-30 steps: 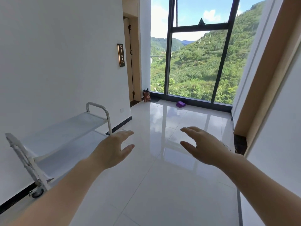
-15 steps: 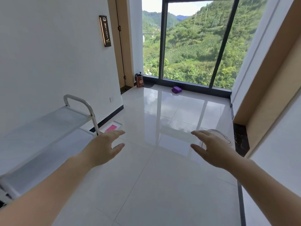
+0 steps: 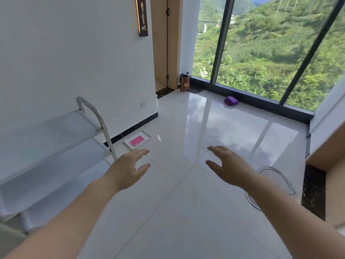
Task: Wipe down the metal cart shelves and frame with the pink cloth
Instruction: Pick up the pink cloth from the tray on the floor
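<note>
pink cloth (image 3: 137,141), seemingly folded, lies in a white tray (image 3: 147,135); left hand (image 3: 125,170) and right hand (image 3: 230,168) relaxed, empty.

Empty hands (image 3: 125,172) nr cart (image 3: 56,146)

You are standing in what is looking like a hotel or apartment corridor end. A vertical room-number sign (image 3: 142,16) reading 8701 is hanging on the white wall at upper centre, beside a tan door recess (image 3: 161,43). Glossy white floor tiles (image 3: 186,212) are reflecting a floor-to-ceiling window (image 3: 270,53) at upper right, which is looking out on green hillsides. A metal cart (image 3: 56,143) is standing against the left wall.
</note>
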